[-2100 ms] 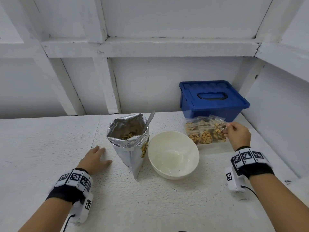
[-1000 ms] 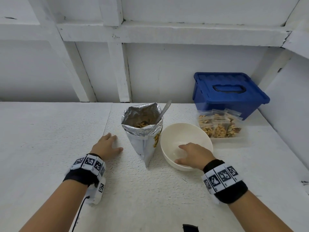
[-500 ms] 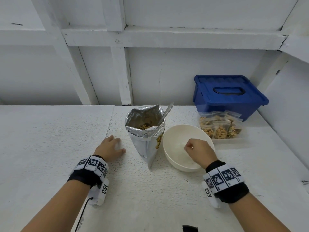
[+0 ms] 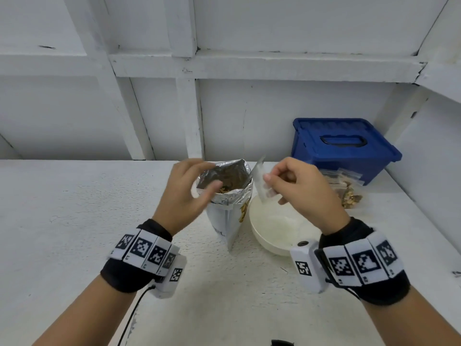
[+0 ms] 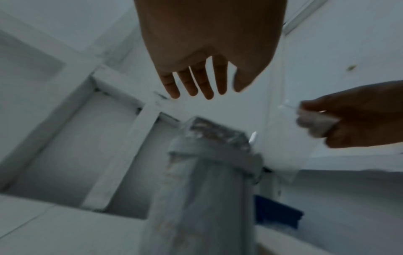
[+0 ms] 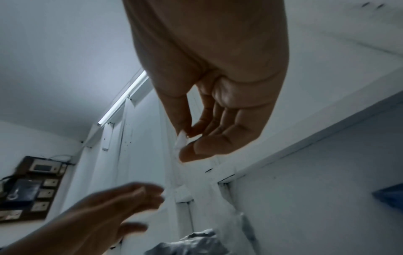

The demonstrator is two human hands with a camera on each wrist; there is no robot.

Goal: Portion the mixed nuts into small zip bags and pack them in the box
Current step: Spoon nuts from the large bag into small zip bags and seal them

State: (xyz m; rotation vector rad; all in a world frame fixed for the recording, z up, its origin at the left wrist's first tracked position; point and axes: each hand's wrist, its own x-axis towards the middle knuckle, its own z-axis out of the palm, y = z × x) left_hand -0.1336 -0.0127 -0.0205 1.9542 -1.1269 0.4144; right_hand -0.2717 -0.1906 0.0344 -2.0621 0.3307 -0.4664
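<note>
Head view shows the right hand (image 4: 303, 188) raised above the round white bowl (image 4: 274, 227), pinching a small clear empty zip bag (image 4: 262, 182) between thumb and fingers. The left hand (image 4: 184, 193) is released, fingers loosely spread, in front of the mouth of the standing silver foil pouch of mixed nuts (image 4: 229, 208). A metal spoon handle (image 4: 253, 172) sticks out of the pouch. Several filled zip bags (image 4: 349, 193) lie on the white counter (image 4: 74, 221) in front of the closed blue plastic box (image 4: 344, 148).
</note>
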